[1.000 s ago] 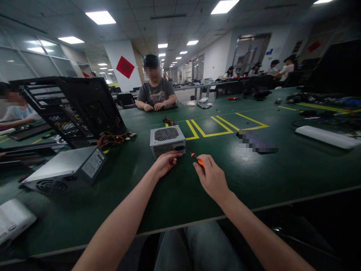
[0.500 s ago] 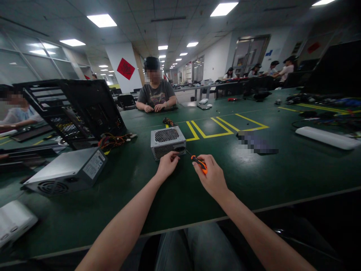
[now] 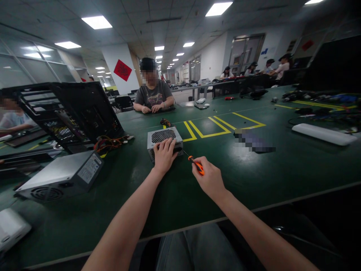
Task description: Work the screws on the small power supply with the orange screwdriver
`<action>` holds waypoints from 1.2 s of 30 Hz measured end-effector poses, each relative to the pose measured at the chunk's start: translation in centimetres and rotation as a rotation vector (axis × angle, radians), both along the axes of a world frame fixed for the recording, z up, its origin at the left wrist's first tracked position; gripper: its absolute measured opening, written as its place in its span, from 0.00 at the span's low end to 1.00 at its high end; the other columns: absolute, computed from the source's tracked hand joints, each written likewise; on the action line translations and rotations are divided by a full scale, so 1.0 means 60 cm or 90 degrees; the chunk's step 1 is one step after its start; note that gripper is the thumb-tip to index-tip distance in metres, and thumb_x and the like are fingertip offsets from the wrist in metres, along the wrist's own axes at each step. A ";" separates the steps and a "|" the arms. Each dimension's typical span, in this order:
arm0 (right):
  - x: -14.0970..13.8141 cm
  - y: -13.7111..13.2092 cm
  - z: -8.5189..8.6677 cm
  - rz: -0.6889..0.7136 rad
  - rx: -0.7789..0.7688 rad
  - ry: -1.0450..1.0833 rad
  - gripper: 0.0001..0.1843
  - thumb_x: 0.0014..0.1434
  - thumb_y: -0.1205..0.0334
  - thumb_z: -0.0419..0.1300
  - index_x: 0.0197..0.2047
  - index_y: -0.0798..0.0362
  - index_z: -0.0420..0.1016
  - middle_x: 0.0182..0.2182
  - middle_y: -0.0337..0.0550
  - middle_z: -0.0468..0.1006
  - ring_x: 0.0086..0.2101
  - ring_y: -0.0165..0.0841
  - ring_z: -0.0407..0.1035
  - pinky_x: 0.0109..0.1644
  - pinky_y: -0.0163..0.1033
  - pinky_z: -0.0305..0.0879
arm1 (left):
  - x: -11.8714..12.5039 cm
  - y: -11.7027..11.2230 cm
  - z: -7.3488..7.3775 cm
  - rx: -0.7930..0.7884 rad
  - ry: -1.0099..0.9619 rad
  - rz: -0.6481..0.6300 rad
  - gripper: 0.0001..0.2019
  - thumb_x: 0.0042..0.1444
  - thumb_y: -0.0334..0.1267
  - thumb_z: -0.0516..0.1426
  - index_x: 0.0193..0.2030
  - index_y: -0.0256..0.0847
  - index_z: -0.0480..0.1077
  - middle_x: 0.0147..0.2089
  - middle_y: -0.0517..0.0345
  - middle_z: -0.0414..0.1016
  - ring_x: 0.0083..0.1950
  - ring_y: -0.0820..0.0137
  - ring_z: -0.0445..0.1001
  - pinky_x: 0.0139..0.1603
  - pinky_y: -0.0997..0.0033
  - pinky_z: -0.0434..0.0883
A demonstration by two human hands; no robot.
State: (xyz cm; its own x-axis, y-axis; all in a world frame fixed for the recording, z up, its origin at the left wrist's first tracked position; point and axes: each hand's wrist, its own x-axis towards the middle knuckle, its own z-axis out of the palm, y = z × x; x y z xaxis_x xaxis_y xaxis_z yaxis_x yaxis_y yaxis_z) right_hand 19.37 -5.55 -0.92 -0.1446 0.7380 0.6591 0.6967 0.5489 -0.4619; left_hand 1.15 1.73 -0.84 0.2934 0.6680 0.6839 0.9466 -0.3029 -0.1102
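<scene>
A small silver power supply box (image 3: 163, 136) with a perforated top sits on the green table (image 3: 276, 169) in front of me. My left hand (image 3: 165, 154) lies over its near face and front top edge, fingers spread and pressing on it. My right hand (image 3: 210, 179) is closed around an orange-handled screwdriver (image 3: 196, 165). Its thin shaft points up and left toward the box's right near corner, the tip just short of it.
A larger grey power supply (image 3: 60, 175) lies at the left, with an open black computer case (image 3: 67, 111) and loose wires (image 3: 109, 143) behind it. A person sits across the table. Yellow tape lines (image 3: 214, 128) and a white bar (image 3: 324, 134) are at the right.
My left hand has moved up from the box's lower front edge onto its top front. The right hand with the screwdriver stayed close to the box's right corner.
</scene>
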 end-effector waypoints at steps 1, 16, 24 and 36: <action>0.000 0.001 -0.002 0.004 0.028 -0.034 0.06 0.58 0.64 0.48 0.37 0.53 0.64 0.31 0.41 0.71 0.32 0.29 0.67 0.35 0.34 0.63 | 0.000 0.000 0.000 0.000 -0.001 0.000 0.24 0.54 0.40 0.53 0.58 0.43 0.58 0.59 0.48 0.62 0.58 0.58 0.58 0.54 0.55 0.52; -0.011 -0.007 0.007 -0.033 -0.054 -0.099 0.11 0.62 0.59 0.44 0.39 0.55 0.63 0.26 0.38 0.71 0.24 0.26 0.66 0.25 0.30 0.57 | -0.002 0.003 -0.001 0.002 -0.006 0.002 0.23 0.54 0.41 0.53 0.57 0.44 0.59 0.58 0.49 0.63 0.57 0.58 0.59 0.53 0.54 0.52; -0.008 -0.006 0.005 -0.004 0.069 -0.233 0.10 0.56 0.70 0.48 0.34 0.54 0.69 0.34 0.45 0.70 0.34 0.32 0.64 0.38 0.37 0.60 | 0.002 -0.002 0.002 -0.005 -0.016 0.003 0.23 0.53 0.40 0.54 0.57 0.45 0.59 0.58 0.49 0.63 0.58 0.58 0.58 0.53 0.54 0.52; -0.013 -0.006 0.004 -0.050 0.031 -0.235 0.13 0.61 0.64 0.44 0.41 0.56 0.68 0.30 0.44 0.73 0.30 0.31 0.67 0.30 0.34 0.59 | 0.003 -0.001 0.002 -0.005 -0.022 0.010 0.22 0.53 0.40 0.54 0.56 0.44 0.60 0.58 0.50 0.63 0.58 0.59 0.58 0.52 0.55 0.53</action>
